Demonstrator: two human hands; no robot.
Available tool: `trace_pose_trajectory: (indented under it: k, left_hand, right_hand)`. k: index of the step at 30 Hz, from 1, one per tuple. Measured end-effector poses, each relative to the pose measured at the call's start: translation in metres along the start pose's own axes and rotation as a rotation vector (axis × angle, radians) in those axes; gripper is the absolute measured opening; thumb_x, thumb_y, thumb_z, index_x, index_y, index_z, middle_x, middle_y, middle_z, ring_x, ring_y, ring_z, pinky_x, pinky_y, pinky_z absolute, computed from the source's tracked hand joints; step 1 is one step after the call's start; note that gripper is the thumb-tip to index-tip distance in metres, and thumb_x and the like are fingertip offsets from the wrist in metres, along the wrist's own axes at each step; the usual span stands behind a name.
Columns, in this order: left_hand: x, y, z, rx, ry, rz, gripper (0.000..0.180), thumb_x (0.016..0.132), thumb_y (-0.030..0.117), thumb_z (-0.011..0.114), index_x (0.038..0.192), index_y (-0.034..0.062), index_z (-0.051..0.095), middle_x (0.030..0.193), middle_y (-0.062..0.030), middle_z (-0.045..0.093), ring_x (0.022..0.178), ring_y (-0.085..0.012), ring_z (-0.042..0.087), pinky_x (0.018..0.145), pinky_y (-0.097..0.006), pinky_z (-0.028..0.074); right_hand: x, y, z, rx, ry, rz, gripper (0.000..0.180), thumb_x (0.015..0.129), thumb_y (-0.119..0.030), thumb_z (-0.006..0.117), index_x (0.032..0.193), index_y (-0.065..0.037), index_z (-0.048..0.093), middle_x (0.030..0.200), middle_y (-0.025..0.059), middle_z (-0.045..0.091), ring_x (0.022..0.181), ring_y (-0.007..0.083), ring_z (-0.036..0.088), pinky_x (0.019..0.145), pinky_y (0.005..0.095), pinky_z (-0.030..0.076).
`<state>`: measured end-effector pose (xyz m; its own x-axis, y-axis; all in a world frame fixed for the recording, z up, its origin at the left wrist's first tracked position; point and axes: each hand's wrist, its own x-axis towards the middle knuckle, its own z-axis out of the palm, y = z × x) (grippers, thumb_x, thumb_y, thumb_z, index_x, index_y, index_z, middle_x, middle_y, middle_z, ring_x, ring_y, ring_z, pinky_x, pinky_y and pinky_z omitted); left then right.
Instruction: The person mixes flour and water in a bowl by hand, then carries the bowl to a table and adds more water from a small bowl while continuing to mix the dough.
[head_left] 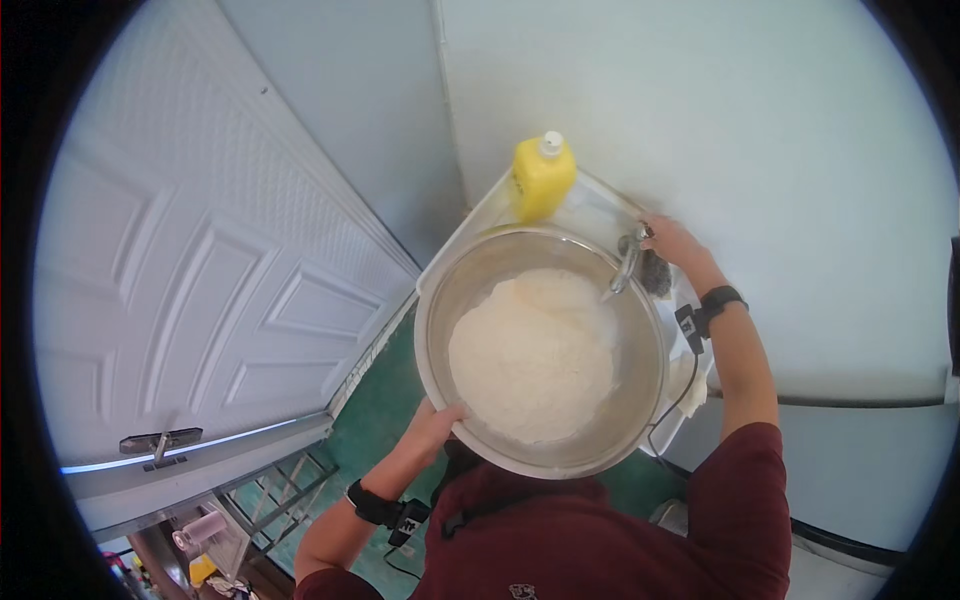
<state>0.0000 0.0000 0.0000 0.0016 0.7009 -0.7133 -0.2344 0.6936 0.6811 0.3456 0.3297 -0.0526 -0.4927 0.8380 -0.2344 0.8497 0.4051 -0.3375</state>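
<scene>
The steel bowl (541, 352) sits in the white sink (455, 250), filling most of it, and holds a big mound of white flour (533, 352) heaped toward the middle and your side. The tap (627, 262) reaches over the bowl's far right rim, its spout ending just above the flour's edge. Your left hand (436, 421) grips the bowl's near rim from below, fingers curled over the edge. Your right hand (672, 241) is closed around the top of the tap at the back right of the sink. A yellow bottle (542, 177) with a white cap stands upright on the sink's far corner, just behind the bowl. A white panelled door (190, 280) stands to your left.
</scene>
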Motion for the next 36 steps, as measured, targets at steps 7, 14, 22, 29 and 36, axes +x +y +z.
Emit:
trace_pose_trajectory:
  k: [7, 14, 22, 29, 36]
  left_hand:
    - [0.004, -0.006, 0.003, 0.008, 0.019, 0.063, 0.043, 0.072, 0.008, 0.049, 0.112, -0.0072, 0.043, 0.096, -0.0136, 0.056, 0.076, -0.0202, 0.058, 0.062, -0.029, 0.049]
    - [0.005, 0.011, 0.009, -0.008, 0.025, 0.109, 0.043, 0.072, 0.009, 0.048, 0.112, -0.0064, 0.043, 0.096, -0.0143, 0.056, 0.08, -0.0219, 0.059, 0.063, -0.033, 0.052]
    - [-0.003, 0.025, -0.021, 0.09, 0.096, 0.012, 0.045, 0.069, 0.007, 0.048, 0.112, -0.0041, 0.044, 0.098, -0.0137, 0.056, 0.083, -0.023, 0.059, 0.067, -0.035, 0.051]
    - [-0.016, -0.021, -0.062, -0.036, 0.153, 0.06, 0.044, 0.067, 0.006, 0.05, 0.111, -0.0032, 0.046, 0.095, -0.0112, 0.057, 0.081, -0.0211, 0.059, 0.067, -0.032, 0.05]
    - [0.007, -0.079, -0.067, -0.219, 0.183, 0.214, 0.043, 0.065, 0.003, 0.05, 0.107, -0.0037, 0.049, 0.091, -0.01, 0.057, 0.077, -0.0183, 0.056, 0.061, -0.028, 0.046]
  right_hand:
    - [0.01, -0.004, -0.009, -0.232, 0.032, 0.214, 0.055, 0.072, -0.031, 0.062, 0.115, -0.002, 0.045, 0.099, 0.0188, 0.056, 0.099, 0.0348, 0.05, 0.085, 0.0422, 0.039]
    - [-0.01, -0.028, 0.016, -0.49, 0.521, -0.143, 0.047, 0.077, -0.028, 0.056, 0.114, -0.003, 0.044, 0.111, 0.0174, 0.05, 0.102, 0.0323, 0.049, 0.088, 0.0395, 0.039]
    - [-0.06, -0.054, 0.056, -0.063, -0.039, -0.154, 0.027, 0.078, -0.024, 0.054, 0.101, -0.011, 0.056, 0.107, 0.0127, 0.053, 0.101, 0.0283, 0.05, 0.085, 0.0375, 0.042]
    - [-0.083, -0.163, 0.077, 0.476, -0.801, -0.56, 0.03, 0.078, -0.025, 0.056, 0.105, -0.011, 0.058, 0.095, 0.0117, 0.059, 0.082, 0.024, 0.057, 0.076, 0.0346, 0.044]
    - [-0.07, -0.249, 0.139, 0.22, -0.889, -0.851, 0.044, 0.075, -0.017, 0.059, 0.118, -0.015, 0.046, 0.109, 0.0126, 0.048, 0.098, 0.0297, 0.047, 0.086, 0.0401, 0.038]
